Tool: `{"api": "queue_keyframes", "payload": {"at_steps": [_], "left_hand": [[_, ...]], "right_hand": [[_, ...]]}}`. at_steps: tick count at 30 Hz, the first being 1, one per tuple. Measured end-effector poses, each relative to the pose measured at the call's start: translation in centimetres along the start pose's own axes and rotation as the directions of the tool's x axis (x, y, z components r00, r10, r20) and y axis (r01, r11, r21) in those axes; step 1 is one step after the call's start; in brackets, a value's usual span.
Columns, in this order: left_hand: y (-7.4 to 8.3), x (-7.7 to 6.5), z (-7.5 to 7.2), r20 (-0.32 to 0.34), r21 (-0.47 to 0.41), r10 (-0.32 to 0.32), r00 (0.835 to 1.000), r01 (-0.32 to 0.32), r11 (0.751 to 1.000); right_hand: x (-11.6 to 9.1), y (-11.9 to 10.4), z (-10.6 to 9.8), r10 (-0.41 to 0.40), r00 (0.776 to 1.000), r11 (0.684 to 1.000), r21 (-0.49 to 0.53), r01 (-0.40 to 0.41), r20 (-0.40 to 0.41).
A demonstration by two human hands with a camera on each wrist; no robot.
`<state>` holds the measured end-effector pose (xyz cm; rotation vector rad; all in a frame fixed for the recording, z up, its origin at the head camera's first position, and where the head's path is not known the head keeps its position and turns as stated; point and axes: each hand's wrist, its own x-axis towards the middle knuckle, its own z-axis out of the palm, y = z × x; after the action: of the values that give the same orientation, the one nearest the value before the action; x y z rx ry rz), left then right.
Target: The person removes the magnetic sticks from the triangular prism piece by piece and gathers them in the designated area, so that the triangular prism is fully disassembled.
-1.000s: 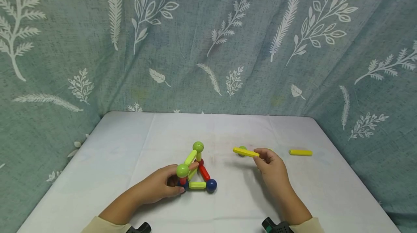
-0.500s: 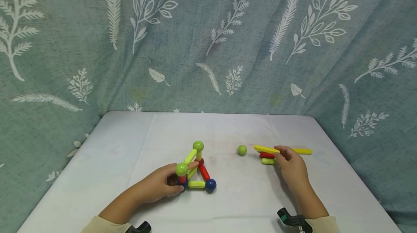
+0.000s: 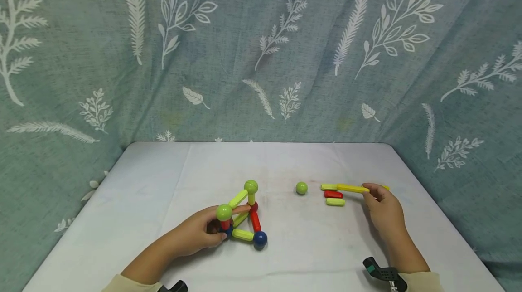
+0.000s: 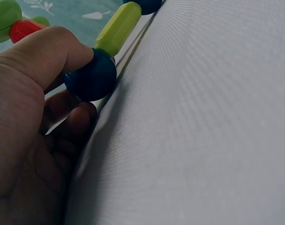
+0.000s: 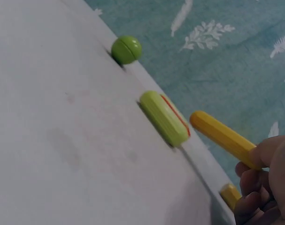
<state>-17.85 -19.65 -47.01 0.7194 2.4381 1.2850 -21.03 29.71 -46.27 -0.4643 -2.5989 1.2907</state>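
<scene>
On the left side of the table, my left hand (image 3: 193, 233) grips a frame of magnetic sticks and balls at one lower corner. Its thumb presses a dark blue ball (image 4: 91, 77) in the left wrist view. The frame has light green balls (image 3: 251, 187) on top, yellow-green and red sticks (image 3: 255, 221), a red ball behind and another blue ball (image 3: 260, 239) in front. Over to the right, my right hand (image 3: 385, 210) pinches one end of a long yellow stick (image 3: 350, 188). The stick's free end points left, above the table in the right wrist view.
Short sticks lie near the held one: a red one (image 3: 333, 194) and two yellow-green ones (image 3: 335, 201). A loose green ball (image 3: 302, 187) sits left of them. Another long yellow stick (image 5: 230, 194) lies partly behind my right hand. A leaf-patterned cloth (image 3: 261, 56) hangs behind the table.
My right hand has carried the long yellow stick rightward, from over the green ball to past the short sticks. The frame in my left hand has turned slightly, its front blue ball shifting nearer.
</scene>
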Motion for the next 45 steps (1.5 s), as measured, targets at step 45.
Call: {"api": "queue_keyframes", "payload": {"at_steps": [45], "left_hand": [[-0.2, -0.1, -0.1, -0.031, 0.022, -0.014, 0.999, 0.015, 1.0]], "right_hand": [[3.2, 4.5, -4.0, 0.129, 0.989, 0.978, -0.153, -0.139, -0.07]]}}
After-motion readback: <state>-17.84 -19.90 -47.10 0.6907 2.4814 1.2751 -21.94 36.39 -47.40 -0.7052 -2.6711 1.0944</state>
